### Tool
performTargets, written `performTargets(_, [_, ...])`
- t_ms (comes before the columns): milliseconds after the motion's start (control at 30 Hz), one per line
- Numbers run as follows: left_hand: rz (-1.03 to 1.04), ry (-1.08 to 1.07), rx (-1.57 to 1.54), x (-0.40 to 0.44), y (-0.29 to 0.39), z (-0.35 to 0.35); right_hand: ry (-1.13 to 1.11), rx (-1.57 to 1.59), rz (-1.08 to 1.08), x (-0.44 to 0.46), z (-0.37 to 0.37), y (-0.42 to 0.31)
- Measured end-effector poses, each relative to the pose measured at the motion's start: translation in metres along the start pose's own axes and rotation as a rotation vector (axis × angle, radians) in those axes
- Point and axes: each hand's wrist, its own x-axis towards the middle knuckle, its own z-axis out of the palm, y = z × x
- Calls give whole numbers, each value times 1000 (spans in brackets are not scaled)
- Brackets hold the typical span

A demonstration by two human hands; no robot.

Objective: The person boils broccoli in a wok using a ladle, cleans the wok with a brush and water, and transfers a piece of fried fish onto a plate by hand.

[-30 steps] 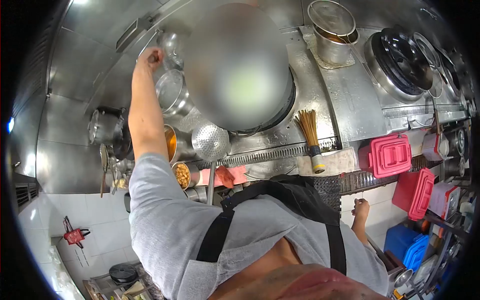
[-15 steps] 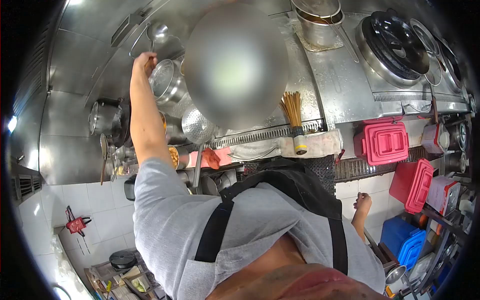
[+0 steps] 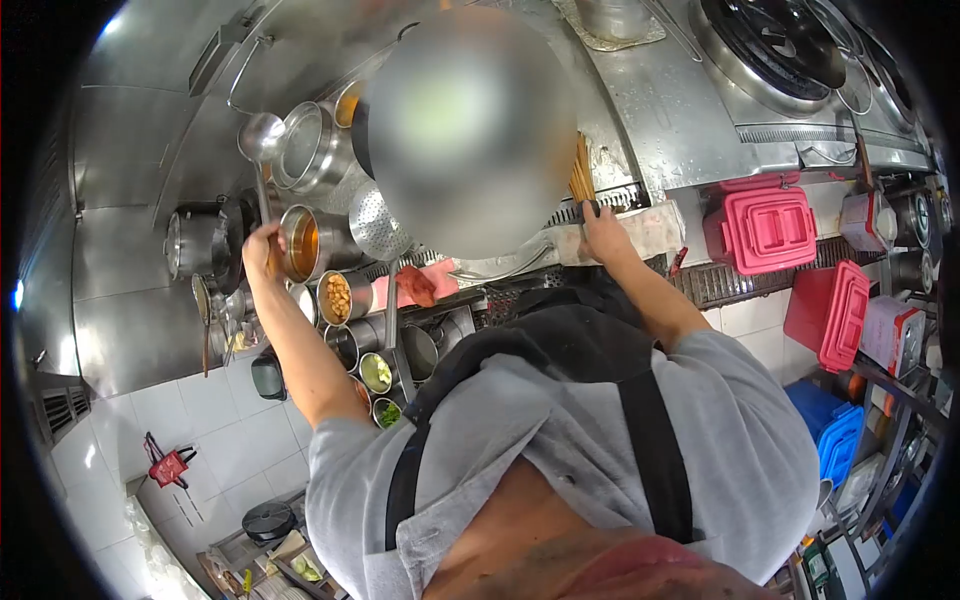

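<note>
My left hand (image 3: 262, 252) is closed around the long handle of a metal ladle (image 3: 262, 138), whose round bowl points away from me. Close by stand a steel pot of orange-brown liquid (image 3: 300, 243) and a container of light brown chunks (image 3: 338, 298). On the other side, my right hand (image 3: 605, 237) is closed at the handle of a bamboo wok brush (image 3: 581, 172), over the counter edge. Between the hands, a perforated strainer (image 3: 379, 222) lies with its handle toward me. A round blur hides the middle of the stove.
A folded cloth (image 3: 652, 228) lies along the counter edge. Small containers of chopped green food (image 3: 388, 412) stand near my left forearm. Pink lidded bins (image 3: 768, 230) are at the right, with black woks (image 3: 790, 45) beyond. A lidded pot (image 3: 195, 243) stands far left.
My left hand has drawn back toward me, bringing the ladle from the far side. My right hand has come up from beside my body to the brush. The view has shifted.
</note>
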Motion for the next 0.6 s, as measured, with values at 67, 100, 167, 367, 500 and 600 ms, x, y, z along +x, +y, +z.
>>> performTargets(67, [24, 45, -68, -44, -5, 4, 13, 6, 92, 13, -9, 5])
performTargets(100, [24, 42, -25, -59, -11, -1, -100, 243, 253, 16, -37, 7])
performTargets(167, [22, 57, -11, -87, -20, -8, -91, 517, 410, 18, -76, 13])
performTargets(367, [-64, 52, 32, -115, -45, -20, 327, 197, 338, 89, -127, 80])
performTargets(500, [-108, 6, 11, -112, -49, -12, 108, -170, 145, 112, -129, 82])
performTargets(600, [-117, -98, 9, -112, -66, -29, -1, 13, 22, 74, -136, 27])
